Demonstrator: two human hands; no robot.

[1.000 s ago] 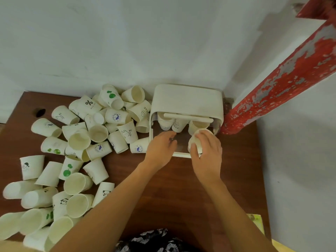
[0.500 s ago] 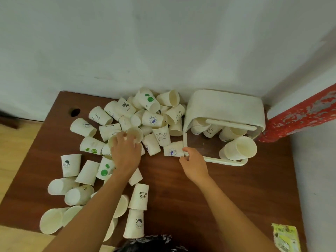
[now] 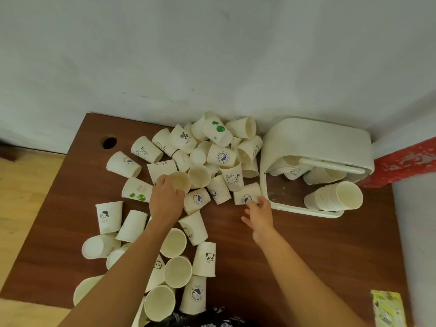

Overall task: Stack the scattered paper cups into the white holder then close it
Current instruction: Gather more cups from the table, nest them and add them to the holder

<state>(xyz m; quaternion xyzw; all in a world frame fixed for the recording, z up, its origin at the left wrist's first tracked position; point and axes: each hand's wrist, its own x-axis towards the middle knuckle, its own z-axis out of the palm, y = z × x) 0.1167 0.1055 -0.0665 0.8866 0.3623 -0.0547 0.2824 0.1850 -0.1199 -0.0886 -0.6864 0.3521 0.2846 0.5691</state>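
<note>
Several white paper cups lie scattered over the left half of the brown table [image 3: 295, 251]. The white holder [image 3: 316, 140] stands open at the back right, its lid raised, with a stack of cups [image 3: 335, 197] lying on its side at the front frame and more cups under the lid. My left hand [image 3: 166, 199] grips the rim of an open cup [image 3: 181, 181] in the pile. My right hand [image 3: 259, 214] reaches with spread fingers, its fingertips touching a lying cup with a blue logo [image 3: 247, 193] beside the holder's left front corner.
A grey wall runs along the table's back edge. A peeling red beam [image 3: 405, 161] stands right of the holder. A round cable hole [image 3: 109, 142] sits at the table's back left. A yellow-green packet [image 3: 388, 308] lies at the front right. Wooden floor shows at left.
Both hands have left the holder, where the cup stack now lies. The left hand went into the pile and took a cup; the right hand came to the blue-logo cup.
</note>
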